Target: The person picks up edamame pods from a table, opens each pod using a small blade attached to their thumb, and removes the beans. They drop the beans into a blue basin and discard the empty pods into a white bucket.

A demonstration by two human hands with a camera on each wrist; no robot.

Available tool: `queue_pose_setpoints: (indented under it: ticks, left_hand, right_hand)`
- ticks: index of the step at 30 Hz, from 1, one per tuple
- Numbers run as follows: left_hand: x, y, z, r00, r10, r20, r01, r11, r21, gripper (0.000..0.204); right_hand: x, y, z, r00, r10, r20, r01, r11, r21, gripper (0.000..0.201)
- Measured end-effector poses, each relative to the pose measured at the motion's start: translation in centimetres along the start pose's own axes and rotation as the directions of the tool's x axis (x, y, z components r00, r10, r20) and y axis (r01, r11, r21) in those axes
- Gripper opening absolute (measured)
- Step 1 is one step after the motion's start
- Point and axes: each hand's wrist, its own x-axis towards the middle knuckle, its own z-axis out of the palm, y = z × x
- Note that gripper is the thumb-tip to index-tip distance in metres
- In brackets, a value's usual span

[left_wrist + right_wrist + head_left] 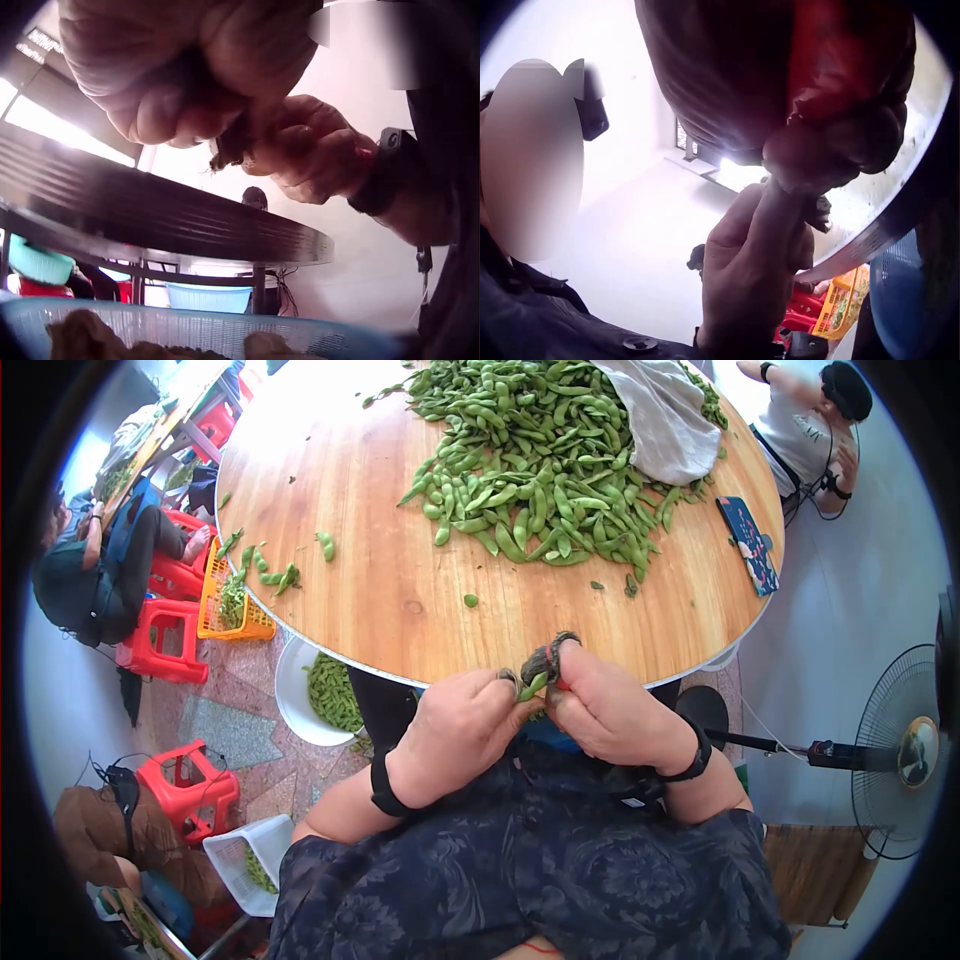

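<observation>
Both hands meet just off the table's near edge in the head view. A green edamame pod (533,687) lies between their fingertips. The left hand (455,720) pinches it from one side, while the right hand (615,710) grips at its other end. Dark, worn coverings wrap some fingertips, and a red band shows on a right finger. Seen from below in the left wrist view, the fingers of the two hands come together. Beyond them, a large heap of edamame pods (540,470) spreads over the round wooden table (350,600).
A grey cloth (665,420) covers part of the heap; a phone (748,547) lies at the right edge. Below stand a white bucket (290,695) of pods and a blue basket (180,330). Red stools (190,790) are at left, a fan (905,750) at right. Other people sit around.
</observation>
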Motion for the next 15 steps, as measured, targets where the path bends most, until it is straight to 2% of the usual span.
queue_pose_setpoints:
  ticks: [1, 2, 3, 4, 5, 6, 7, 8, 9, 10, 11, 12, 13, 14, 15]
  left_hand:
    - [0.0, 0.0, 0.1, 1.000, 0.003, 0.007, -0.003, 1.000, -0.004, 0.019]
    - [0.0, 0.0, 0.3, 0.999, 0.038, -0.016, -0.037, 0.999, 0.011, 0.021]
    - [0.0, -0.1, 0.4, 0.997, 0.073, -0.040, -0.072, 0.997, 0.028, 0.023]
    - [-0.2, -0.1, 0.5, 0.996, 0.077, -0.034, -0.076, 0.997, 0.027, 0.023]
    - [-0.4, -0.1, 0.5, 0.998, -0.057, 0.021, 0.061, 0.952, -0.299, 0.023]
    - [-0.7, -0.2, 0.4, 0.979, -0.169, 0.117, 0.206, 0.788, -0.581, 0.024]
    - [-0.6, -0.3, -0.8, 0.859, -0.255, 0.444, 0.510, 0.500, -0.700, 0.028]
    - [-0.7, -0.5, -0.7, 0.855, -0.259, 0.449, 0.516, 0.499, -0.696, 0.028]
    - [-1.0, -0.8, -0.2, 0.811, -0.207, 0.547, 0.578, 0.133, -0.805, 0.030]
    - [-1.0, -1.1, 0.1, 0.778, -0.121, 0.616, 0.577, -0.250, -0.777, 0.032]
    - [-0.8, -1.1, 0.4, 0.772, -0.160, 0.616, 0.563, -0.280, -0.778, 0.029]
    - [-0.7, -1.0, 0.5, 0.768, -0.160, 0.620, 0.568, -0.278, -0.775, 0.029]
    - [-0.5, -0.9, 0.5, 0.893, -0.254, 0.372, 0.444, 0.370, -0.816, 0.028]
    - [-0.4, -0.7, 0.5, 0.983, -0.149, 0.110, 0.183, 0.866, -0.466, 0.029]
    - [-0.2, -0.3, 0.0, 0.991, -0.121, 0.064, 0.135, 0.948, -0.290, 0.030]
  right_hand:
    - [0.1, -0.7, -0.2, 0.997, 0.078, 0.015, -0.077, 0.995, -0.065, 0.005]
    - [0.1, -1.0, -0.3, 0.997, 0.082, 0.009, -0.081, 0.995, -0.061, 0.005]
    - [0.2, -1.1, -0.3, 0.981, 0.175, 0.081, -0.185, 0.973, 0.139, 0.006]
    - [0.2, -1.2, -0.4, 0.955, 0.245, 0.169, -0.289, 0.900, 0.326, 0.009]
    - [0.1, -0.8, -0.1, 0.955, 0.245, 0.167, -0.288, 0.899, 0.330, 0.009]
    - [-0.1, -0.2, 0.4, 0.971, 0.161, 0.177, -0.226, 0.859, 0.460, 0.013]
    - [-0.3, 0.2, 0.8, 0.982, 0.074, 0.175, -0.164, 0.796, 0.582, 0.017]
    - [-0.3, 0.3, 1.0, 0.982, 0.073, 0.175, -0.164, 0.792, 0.588, 0.017]
    - [-0.3, 0.4, 1.2, 0.978, 0.072, 0.197, -0.192, 0.682, 0.705, 0.017]
    - [-0.3, 0.4, 1.3, 0.974, 0.064, 0.218, -0.216, 0.556, 0.802, 0.016]
    - [-0.2, 0.7, 1.3, 0.975, 0.060, 0.216, -0.212, 0.552, 0.806, 0.016]
    - [-0.1, 1.0, 1.3, 0.976, 0.098, 0.193, -0.213, 0.588, 0.780, 0.014]
    - [-0.2, 1.2, 1.4, 0.976, 0.139, 0.167, -0.217, 0.622, 0.752, 0.012]
    - [-0.3, 1.2, 1.5, 0.976, 0.142, 0.163, -0.216, 0.618, 0.755, 0.012]
    - [-0.3, 1.2, 1.8, 0.980, 0.154, 0.122, -0.194, 0.645, 0.739, 0.011]
